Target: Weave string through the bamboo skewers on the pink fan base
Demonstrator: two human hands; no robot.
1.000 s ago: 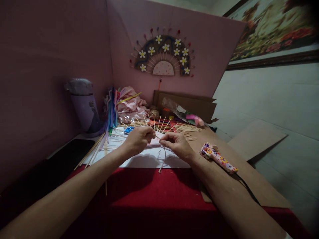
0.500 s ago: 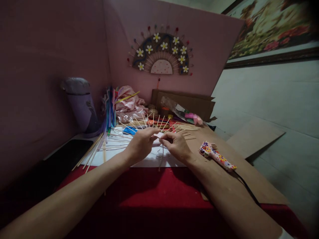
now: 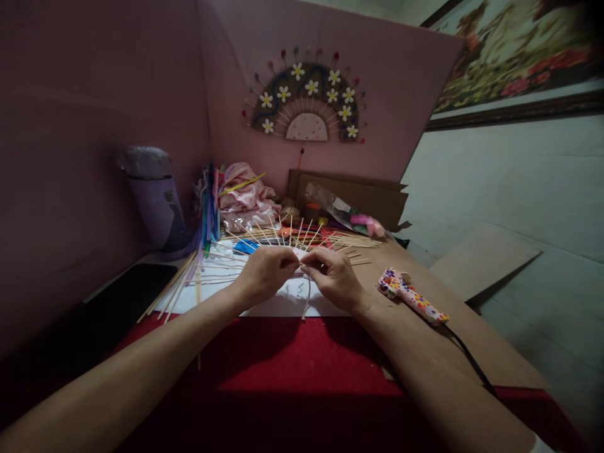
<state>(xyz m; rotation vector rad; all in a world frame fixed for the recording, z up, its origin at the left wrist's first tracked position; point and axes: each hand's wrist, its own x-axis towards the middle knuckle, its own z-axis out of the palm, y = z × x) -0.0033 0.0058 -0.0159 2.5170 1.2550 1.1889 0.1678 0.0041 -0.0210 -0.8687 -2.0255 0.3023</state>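
Close together over a white sheet [image 3: 278, 303], my left hand [image 3: 267, 270] and my right hand [image 3: 333, 275] pinch a thin piece of twine [image 3: 308, 296] between their fingertips. One end of it dangles below my right fingers toward the sheet's front edge. Behind the hands, thin wooden sticks [image 3: 291, 231] fan out in a half circle. The middle of the fan is mostly hidden by my hands.
A flower-patterned glue gun [image 3: 410, 297] lies on brown cardboard [image 3: 472, 340] at right, its cord trailing forward. Left are loose sticks [image 3: 175, 290], a black phone-like slab [image 3: 129, 283], a purple bottle [image 3: 155, 207] and pipe cleaners [image 3: 206, 207]. A decorated fan [image 3: 306, 126] hangs behind.
My left hand has turned slightly, its thumb and fingers now closed lower beside the right fingertips. The dangling twine end has shifted a little. Both hands stay in about the same place.
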